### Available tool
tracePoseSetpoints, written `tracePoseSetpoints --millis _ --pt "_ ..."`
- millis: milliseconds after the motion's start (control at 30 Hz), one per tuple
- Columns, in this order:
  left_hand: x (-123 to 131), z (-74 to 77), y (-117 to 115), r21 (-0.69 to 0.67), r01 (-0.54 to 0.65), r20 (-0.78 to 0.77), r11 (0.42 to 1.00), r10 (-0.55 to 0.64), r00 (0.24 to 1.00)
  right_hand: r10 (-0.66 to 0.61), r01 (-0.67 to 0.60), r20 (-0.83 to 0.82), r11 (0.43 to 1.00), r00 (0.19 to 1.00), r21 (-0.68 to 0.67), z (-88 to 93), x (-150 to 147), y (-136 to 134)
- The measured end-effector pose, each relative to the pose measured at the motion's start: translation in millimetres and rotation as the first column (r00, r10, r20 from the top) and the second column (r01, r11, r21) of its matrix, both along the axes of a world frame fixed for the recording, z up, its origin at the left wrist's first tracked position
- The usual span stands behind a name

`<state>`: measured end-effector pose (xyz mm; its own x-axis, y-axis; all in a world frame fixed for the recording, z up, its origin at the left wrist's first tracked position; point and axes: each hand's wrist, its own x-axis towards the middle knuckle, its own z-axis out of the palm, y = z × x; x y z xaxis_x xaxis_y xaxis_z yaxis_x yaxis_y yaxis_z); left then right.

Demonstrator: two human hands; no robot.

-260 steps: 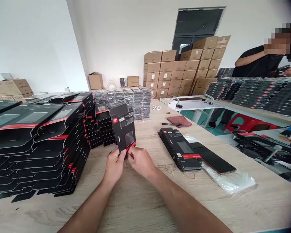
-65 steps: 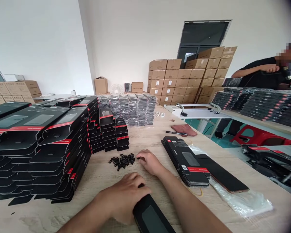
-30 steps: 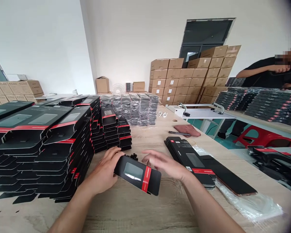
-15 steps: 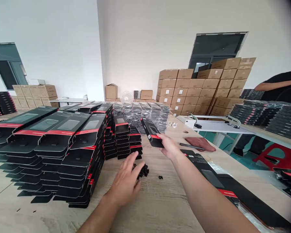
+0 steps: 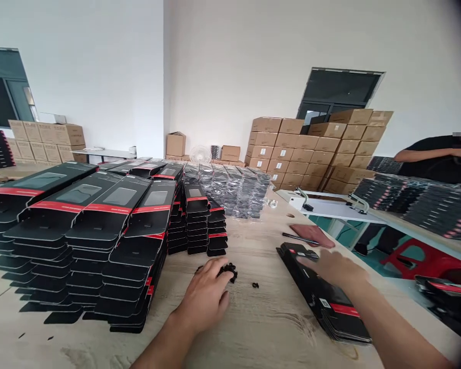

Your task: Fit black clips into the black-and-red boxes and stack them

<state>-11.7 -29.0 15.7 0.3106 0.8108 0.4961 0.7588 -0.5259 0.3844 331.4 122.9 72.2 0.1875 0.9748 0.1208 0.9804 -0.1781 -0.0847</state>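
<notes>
On a pale wood-grain table in a white-walled storeroom: cardboard cartons piled at the far side, plastic-wrapped black bundles at the table's far end. Long rows of stacked black card packs with red bands along the left. Short black pack stack ahead and right, long axis slanting from far left to near right; right hand nearer, fingers spread flat over its upper part, contact hard to tell. Left hand loosely curled against a small heap of matte black bits, no clear pinch.
</notes>
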Motion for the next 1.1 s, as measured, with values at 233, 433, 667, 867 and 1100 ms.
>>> tracePoseSetpoints --millis 233,433,667,867,1100 --pt "7 -3.9 -2 -0.019 0.056 0.088 0.998 -0.055 0.995 -0.107 0.077 -0.126 0.972 0.986 -0.223 -24.1 65 -38" --pt "15 -1.7 -3 -0.191 0.104 0.376 0.976 -0.025 0.926 -0.115 0.175 -0.533 0.983 0.838 0.062 18.1 39 -58" --pt "36 -4.7 -4 -0.365 0.689 0.920 0.626 0.128 0.371 0.381 -0.212 -0.921 0.909 0.076 0.358 -8.3 -136 -91" --pt "29 -0.6 4 -0.393 0.542 0.916 0.743 0.262 0.304 0.551 -0.591 -0.679 0.778 0.484 0.210 -44.9 -128 -67" --pt "26 -6.8 12 -0.503 0.408 0.846 0.762 0.337 0.414 0.591 -0.639 -0.337 0.768 0.733 -0.043 -65.2 -95 -57"
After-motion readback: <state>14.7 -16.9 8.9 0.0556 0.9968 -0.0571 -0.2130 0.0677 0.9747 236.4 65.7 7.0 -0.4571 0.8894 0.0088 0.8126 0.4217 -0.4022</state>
